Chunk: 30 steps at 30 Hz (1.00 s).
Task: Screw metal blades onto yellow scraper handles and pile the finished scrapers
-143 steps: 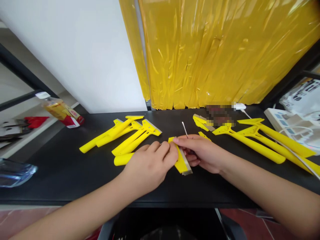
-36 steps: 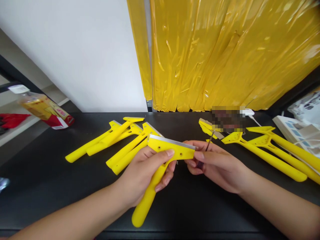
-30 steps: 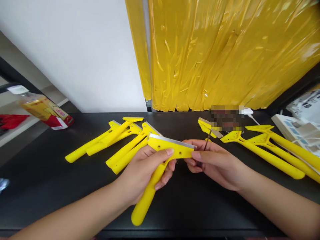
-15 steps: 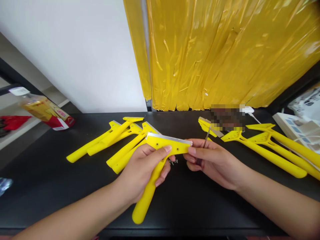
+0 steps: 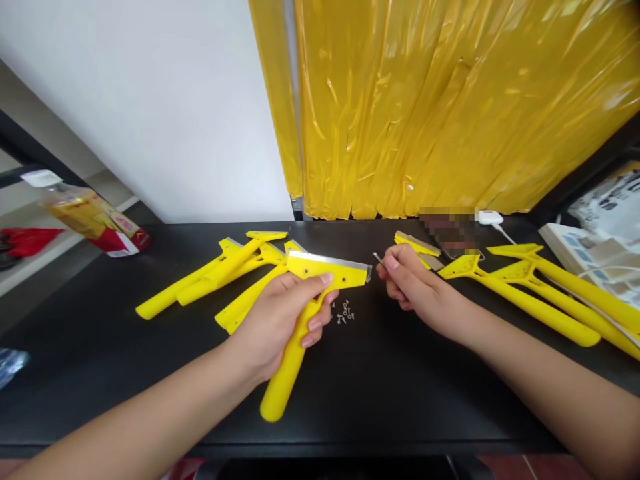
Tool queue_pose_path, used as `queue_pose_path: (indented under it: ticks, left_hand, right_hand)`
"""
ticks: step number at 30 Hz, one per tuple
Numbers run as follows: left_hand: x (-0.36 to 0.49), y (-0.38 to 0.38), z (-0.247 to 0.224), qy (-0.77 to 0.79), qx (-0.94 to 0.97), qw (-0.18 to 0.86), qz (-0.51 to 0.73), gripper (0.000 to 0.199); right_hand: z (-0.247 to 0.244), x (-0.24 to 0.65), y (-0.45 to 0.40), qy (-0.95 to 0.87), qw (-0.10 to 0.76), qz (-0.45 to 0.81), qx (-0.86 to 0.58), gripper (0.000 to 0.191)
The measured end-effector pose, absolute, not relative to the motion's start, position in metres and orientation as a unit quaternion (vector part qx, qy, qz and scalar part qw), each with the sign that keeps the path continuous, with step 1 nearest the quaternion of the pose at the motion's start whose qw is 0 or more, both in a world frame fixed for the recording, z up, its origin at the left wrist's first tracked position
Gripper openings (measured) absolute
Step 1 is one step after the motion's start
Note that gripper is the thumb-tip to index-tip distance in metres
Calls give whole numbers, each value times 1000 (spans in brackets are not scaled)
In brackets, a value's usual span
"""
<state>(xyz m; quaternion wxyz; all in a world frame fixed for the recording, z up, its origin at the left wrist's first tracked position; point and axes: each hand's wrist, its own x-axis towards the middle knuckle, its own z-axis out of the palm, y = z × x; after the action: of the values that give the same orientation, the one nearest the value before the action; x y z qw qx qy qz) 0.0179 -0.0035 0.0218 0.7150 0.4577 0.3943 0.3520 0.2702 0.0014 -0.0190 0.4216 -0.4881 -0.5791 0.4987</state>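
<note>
The left hand (image 5: 274,327) clamps a yellow plastic scraper (image 5: 327,268) below its steel-edged head; the right hand (image 5: 415,283), apart from it, pinches a thin metal tool (image 5: 379,259); tiny screws (image 5: 343,311) lie just beyond the left grip.

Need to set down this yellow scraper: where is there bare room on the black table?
Bare tabletop lies at the front, between the handle of the held scraper and the right forearm. It's crowded along the back, with yellow scrapers, and by the left hand, where small screws lie.
</note>
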Motion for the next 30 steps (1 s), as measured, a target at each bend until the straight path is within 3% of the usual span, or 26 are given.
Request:
queue_pose_path:
  ticks: [10,15,18,21,24,28,30]
  left_hand:
    - [18,-1,20,418,464,673,397,35]
    - [18,1,18,425,457,675,393,36]
    - [18,2,18,425,449,679,396,35]
    - [18,3,18,426,441,684,394,34]
    - [16,4,16,415,442,689,396,33]
    - [14,6,15,408,453,683,402,33]
    - [14,6,16,412,455,678,404,33]
  right_hand:
    - [-6,275,5,-614,508,386,-464,10]
    - [11,278,0,-529,544,524,-387,23]
    - [22,278,-4,-447,527,636,-343,29]
    - [27,277,-8,-456,510,661,-308,44]
    - [25,276,-15,-528,496,606,-330,47]
    - [20,276,-22,-629,488,396,-458,18]
    - [21,276,-23,-643,486,334,-490,17]
